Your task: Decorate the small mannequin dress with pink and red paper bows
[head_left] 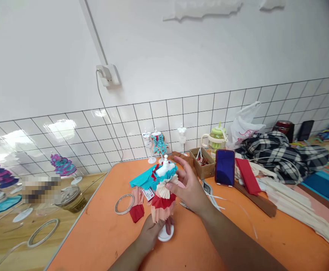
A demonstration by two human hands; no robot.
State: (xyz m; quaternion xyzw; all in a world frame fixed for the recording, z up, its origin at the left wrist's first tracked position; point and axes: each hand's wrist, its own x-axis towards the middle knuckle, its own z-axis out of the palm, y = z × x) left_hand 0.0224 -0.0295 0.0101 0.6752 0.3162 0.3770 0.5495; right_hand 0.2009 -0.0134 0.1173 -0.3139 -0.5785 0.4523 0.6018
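A small white mannequin (162, 170) on a round white base (166, 234) wears a dress of crepe paper in turquoise, cream, red and peach layers. Low down, under the peach skirt (159, 213), my left hand (152, 230) is closed around the mannequin's stand; the skirt hides part of the fingers. My right hand (189, 188) is at the waist from the right. Its thumb presses on a gathered cream crepe paper ruffle (162, 189), while the index finger is raised and the other fingers are partly behind the dress.
Left of the mannequin lie a tape roll (124, 204) and turquoise paper (142, 178). Behind are other mannequins (182, 136), a cardboard box (205, 170) and a green-lidded bottle (217, 139). On the right are a phone (224, 168), scissors (207, 188) and paper strips (247, 176).
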